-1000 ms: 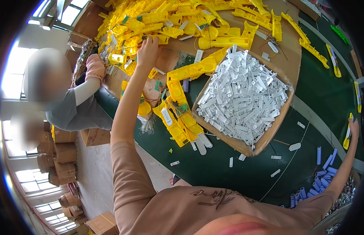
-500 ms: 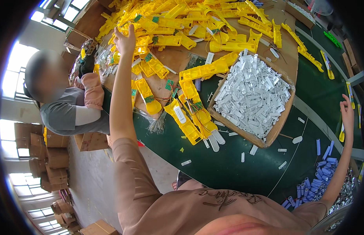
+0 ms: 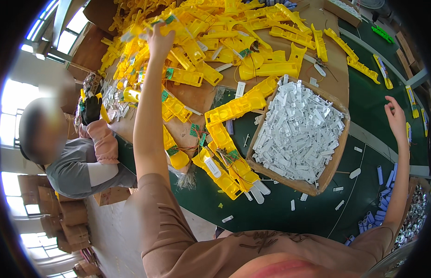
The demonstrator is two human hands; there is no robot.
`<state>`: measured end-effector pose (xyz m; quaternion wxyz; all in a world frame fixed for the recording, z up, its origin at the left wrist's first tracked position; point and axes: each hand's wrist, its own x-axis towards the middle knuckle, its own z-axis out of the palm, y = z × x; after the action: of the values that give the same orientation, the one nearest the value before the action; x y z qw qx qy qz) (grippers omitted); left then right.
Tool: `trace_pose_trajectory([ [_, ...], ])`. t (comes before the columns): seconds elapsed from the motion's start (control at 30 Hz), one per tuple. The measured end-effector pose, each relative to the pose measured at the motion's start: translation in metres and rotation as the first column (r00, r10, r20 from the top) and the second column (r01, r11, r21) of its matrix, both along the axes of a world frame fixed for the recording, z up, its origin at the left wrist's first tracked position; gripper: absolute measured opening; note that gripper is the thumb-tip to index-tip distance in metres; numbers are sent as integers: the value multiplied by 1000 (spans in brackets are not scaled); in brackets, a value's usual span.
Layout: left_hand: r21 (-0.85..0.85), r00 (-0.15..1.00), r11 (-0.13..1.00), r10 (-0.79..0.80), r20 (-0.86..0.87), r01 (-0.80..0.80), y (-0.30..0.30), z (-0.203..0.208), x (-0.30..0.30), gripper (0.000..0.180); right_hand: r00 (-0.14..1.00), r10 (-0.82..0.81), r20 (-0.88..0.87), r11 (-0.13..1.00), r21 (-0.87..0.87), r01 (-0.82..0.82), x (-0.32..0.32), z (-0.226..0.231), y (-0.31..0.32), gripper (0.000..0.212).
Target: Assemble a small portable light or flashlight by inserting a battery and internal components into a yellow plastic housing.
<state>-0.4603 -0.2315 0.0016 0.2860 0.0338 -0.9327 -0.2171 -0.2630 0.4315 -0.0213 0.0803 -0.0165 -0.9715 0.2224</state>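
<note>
Stretched to the far left of the table, my left hand (image 3: 160, 42) has its fingers closed at the edge of a yellow plastic casing (image 3: 182, 28), smeared by motion, with a green circuit board (image 3: 170, 19) on it. A heap of similar yellow casings (image 3: 224, 34) surrounds that hand. At the right, my right hand (image 3: 395, 116) is above the green table with fingers apart, loosely bent and holding nothing visible. Closest to it are slim yellow-and-white pieces (image 3: 412, 101). Nearer me, two wired yellow casings (image 3: 217, 173) lie with white strips at their ends.
A cardboard box (image 3: 312, 189) full of small white plastic parts stands mid-table. Blue cylindrical cells (image 3: 382, 199) and a tray of shiny metal parts (image 3: 413, 215) lie at the lower right. A co-worker (image 3: 81, 157) wearing dark gloves works at the left edge.
My left hand has gone from open to closed at a yellow casing, which is shifting. My right hand has drawn a little left and up. The whole view has shifted slightly.
</note>
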Motion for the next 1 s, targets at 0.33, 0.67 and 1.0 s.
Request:
trace_pose_trajectory([
  [0.33,46,940,967,-253,228,249,75,39,-58,76,999,10,48,999,38,-12,8,15,-29,27],
  [0.67,-124,833,992,37,551,38,19,-9,-47,98,1000,-27,-2,1000,-3,27,23,23,-24,24],
  [1.0,116,930,938,-340,141,326,42,-5,-107,78,996,-31,84,998,53,26,44,9,-31,26],
])
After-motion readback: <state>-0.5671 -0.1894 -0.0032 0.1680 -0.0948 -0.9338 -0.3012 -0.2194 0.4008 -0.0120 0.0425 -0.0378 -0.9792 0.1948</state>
